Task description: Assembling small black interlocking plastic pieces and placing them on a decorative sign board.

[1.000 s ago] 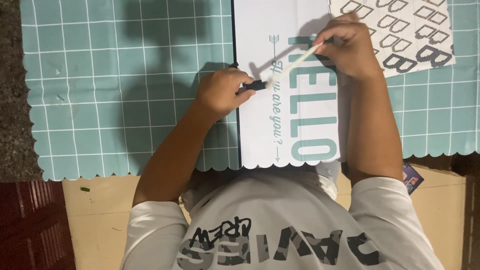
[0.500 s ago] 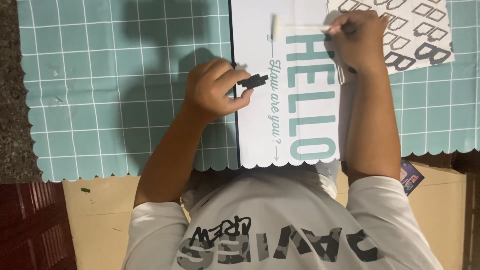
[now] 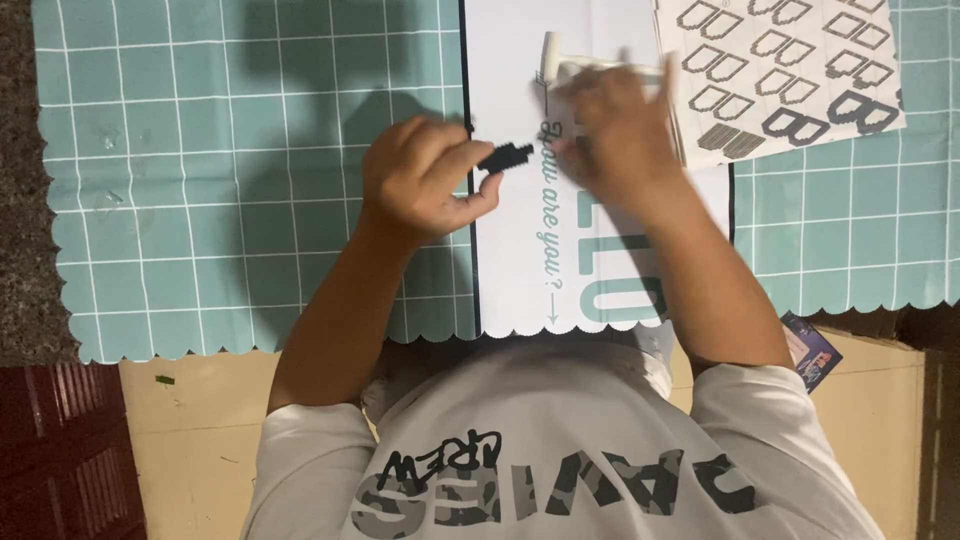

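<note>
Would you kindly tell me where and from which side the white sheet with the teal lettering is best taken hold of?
Probably the scalloped near edge of the white sheet, taken from the person's own side. It lies flat on the teal grid mat; that edge is bare, while the right hand covers its far part and the left hand, pinching a small black piece, sits by its left border.

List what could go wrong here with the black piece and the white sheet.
1. The left hand pinches the small black piece only at the fingertips, over the white printed sheet; it might slip or land crooked.
2. The right hand is blurred with motion while gripping a white tool; that may nudge the sheet, or the letter sheet close beside it.
</note>
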